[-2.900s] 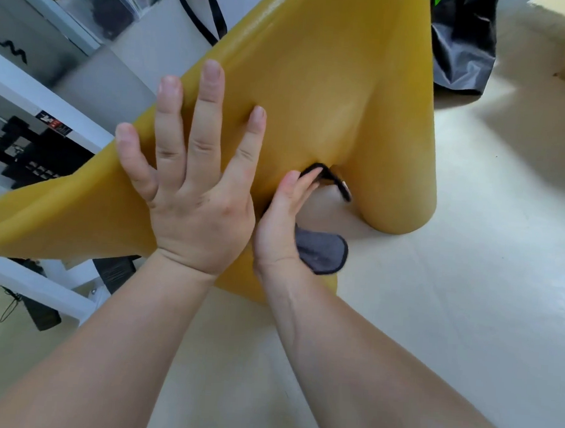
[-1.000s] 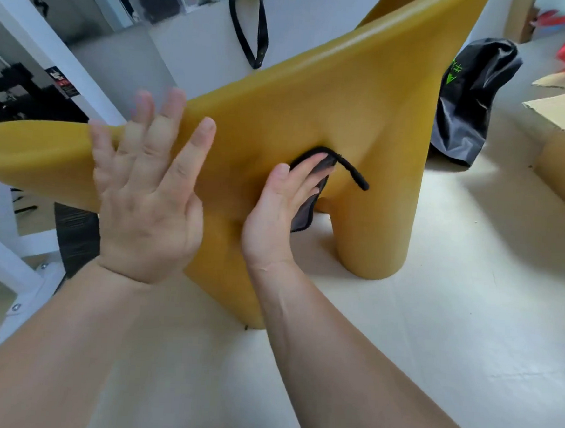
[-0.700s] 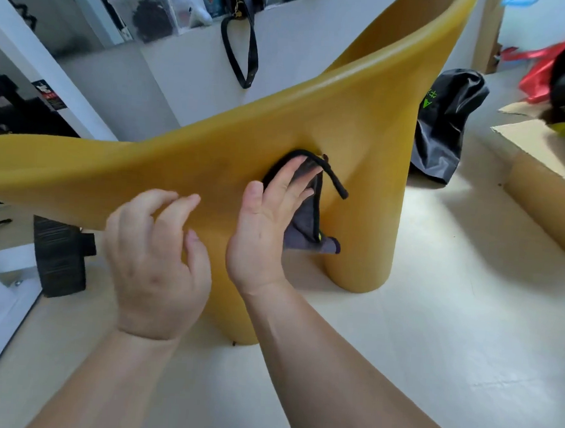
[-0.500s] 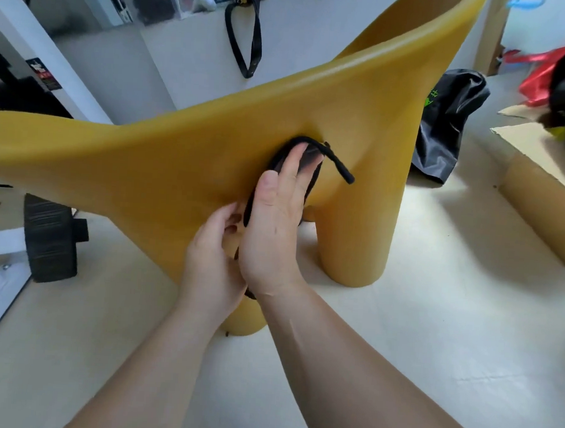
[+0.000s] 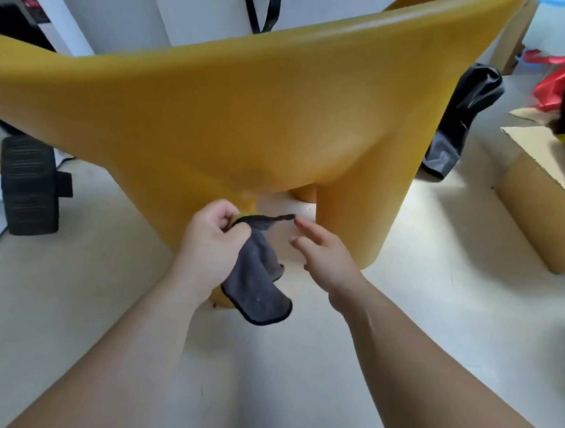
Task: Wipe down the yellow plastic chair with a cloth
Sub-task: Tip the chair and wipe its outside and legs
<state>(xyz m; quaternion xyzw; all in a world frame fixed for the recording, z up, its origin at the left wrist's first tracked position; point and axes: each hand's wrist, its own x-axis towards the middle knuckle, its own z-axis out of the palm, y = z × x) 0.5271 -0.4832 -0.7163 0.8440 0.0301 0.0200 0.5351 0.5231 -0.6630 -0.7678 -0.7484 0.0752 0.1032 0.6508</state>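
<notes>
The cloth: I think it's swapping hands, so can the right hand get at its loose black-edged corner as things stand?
Probably yes. The right hand is open, its fingertips right beside the corner of the cloth, which the left hand holds out clear of the yellow chair. Nothing lies between them.

chair (image 5: 281, 108): top cut off | cloth (image 5: 257, 278): partly behind left hand (image 5: 210, 242)

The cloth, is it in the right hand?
No, the left hand grips the grey cloth; the right hand is open beside it.
</notes>
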